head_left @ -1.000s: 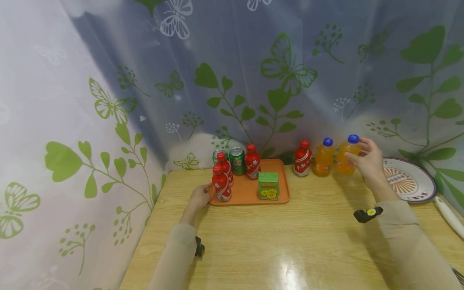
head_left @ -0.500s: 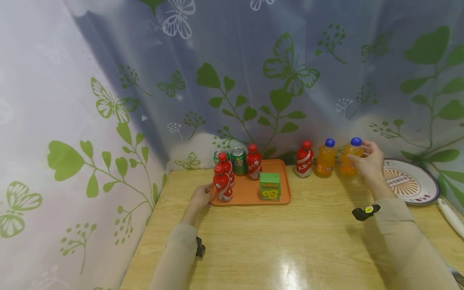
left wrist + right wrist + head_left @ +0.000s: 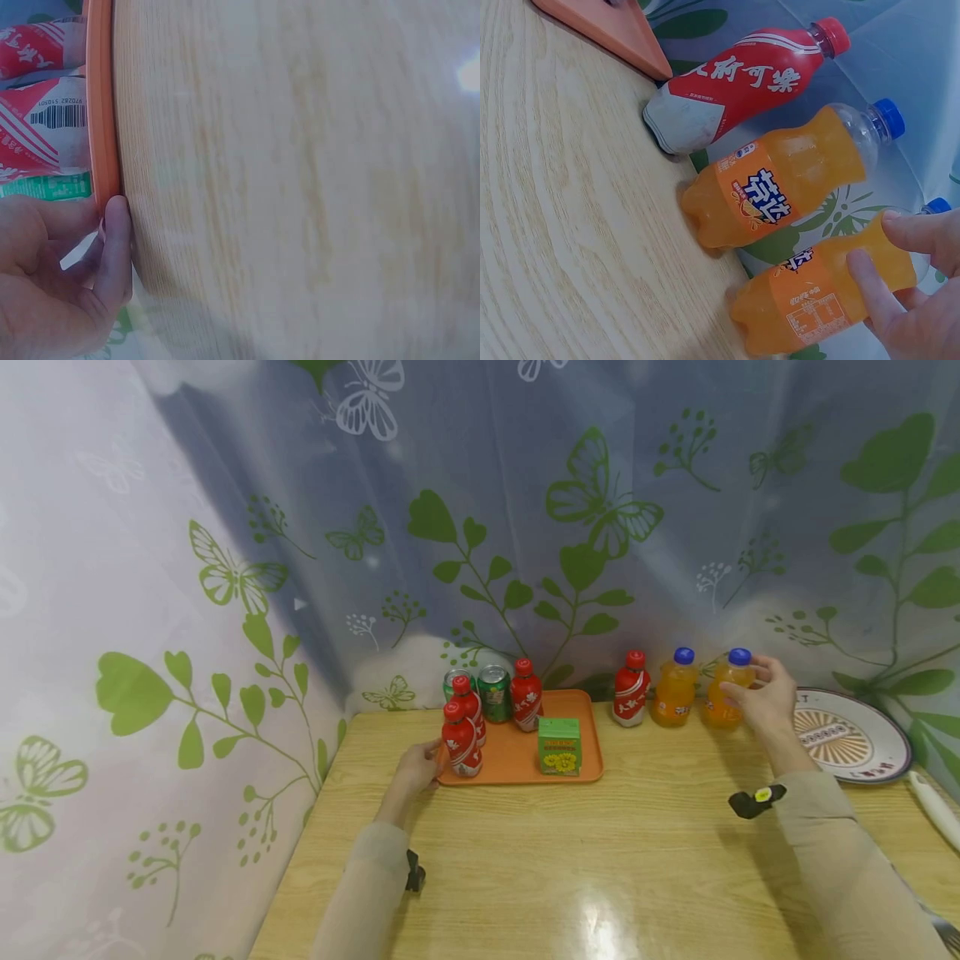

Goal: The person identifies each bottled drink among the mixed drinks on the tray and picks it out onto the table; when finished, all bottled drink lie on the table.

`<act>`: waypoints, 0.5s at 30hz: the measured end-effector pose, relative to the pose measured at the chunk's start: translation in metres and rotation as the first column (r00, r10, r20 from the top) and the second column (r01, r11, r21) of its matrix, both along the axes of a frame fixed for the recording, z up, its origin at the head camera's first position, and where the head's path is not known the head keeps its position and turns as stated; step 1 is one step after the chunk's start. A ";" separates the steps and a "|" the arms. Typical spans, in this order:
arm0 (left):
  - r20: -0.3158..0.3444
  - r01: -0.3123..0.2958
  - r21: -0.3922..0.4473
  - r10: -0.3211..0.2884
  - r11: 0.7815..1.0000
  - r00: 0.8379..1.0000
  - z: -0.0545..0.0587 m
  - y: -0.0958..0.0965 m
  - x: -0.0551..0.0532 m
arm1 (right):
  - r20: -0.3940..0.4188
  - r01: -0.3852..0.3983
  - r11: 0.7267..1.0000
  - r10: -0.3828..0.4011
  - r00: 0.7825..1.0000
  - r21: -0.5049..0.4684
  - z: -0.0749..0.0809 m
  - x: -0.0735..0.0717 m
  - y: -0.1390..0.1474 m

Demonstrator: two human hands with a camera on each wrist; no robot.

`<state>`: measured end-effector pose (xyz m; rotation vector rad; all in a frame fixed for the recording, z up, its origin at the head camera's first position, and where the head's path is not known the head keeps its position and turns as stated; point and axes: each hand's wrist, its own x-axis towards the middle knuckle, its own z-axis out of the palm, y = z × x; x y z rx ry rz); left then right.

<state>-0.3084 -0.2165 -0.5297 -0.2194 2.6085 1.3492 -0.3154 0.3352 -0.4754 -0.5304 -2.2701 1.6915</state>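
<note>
My left hand (image 3: 417, 768) pinches the left edge of an orange tray (image 3: 510, 764); in the left wrist view, thumb and finger lie on either side of the tray's rim (image 3: 102, 97). My right hand (image 3: 767, 697) grips the upper part of an orange soda bottle (image 3: 810, 289) with a blue cap. That bottle stands upright at the right end of a row. Beside it is a second orange soda bottle (image 3: 769, 187), then a red-labelled cola bottle (image 3: 739, 90) nearest the tray.
On the tray stand several red cola bottles (image 3: 462, 743), two green cans (image 3: 493, 693) and a green carton (image 3: 559, 747). Right of my right hand lies a round patterned plate (image 3: 862, 735), with a white handle (image 3: 933, 810) beyond it. Fork tines (image 3: 947, 933) show by the right sleeve.
The right-hand orange soda bottle has come down slightly and a little to the right, with my right hand on it. My left hand stays at the tray's edge.
</note>
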 end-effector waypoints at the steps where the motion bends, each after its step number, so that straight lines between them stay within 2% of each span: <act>1: 0.002 -0.002 0.002 0.002 1.000 1.000 -0.001 0.000 0.000 | 0.000 -0.001 1.000 0.001 1.000 0.001 -0.001 0.000 0.000; 4: -0.004 -0.004 0.002 0.004 1.000 1.000 -0.003 -0.001 0.000 | 0.001 -0.010 1.000 0.010 1.000 0.026 -0.003 0.001 0.002; 9: 0.008 -0.007 0.006 0.007 1.000 1.000 -0.003 -0.002 -0.002 | -0.013 -0.053 0.989 0.056 0.998 0.139 -0.011 0.003 0.008; 13: 0.017 -0.002 0.003 0.002 1.000 1.000 -0.002 -0.002 -0.003 | -0.052 -0.105 0.965 0.121 0.991 0.240 -0.020 0.004 0.013; 15: 0.019 -0.002 0.007 0.002 1.000 1.000 -0.002 -0.001 -0.002 | -0.046 -0.113 0.944 0.133 0.990 0.309 -0.023 0.005 0.014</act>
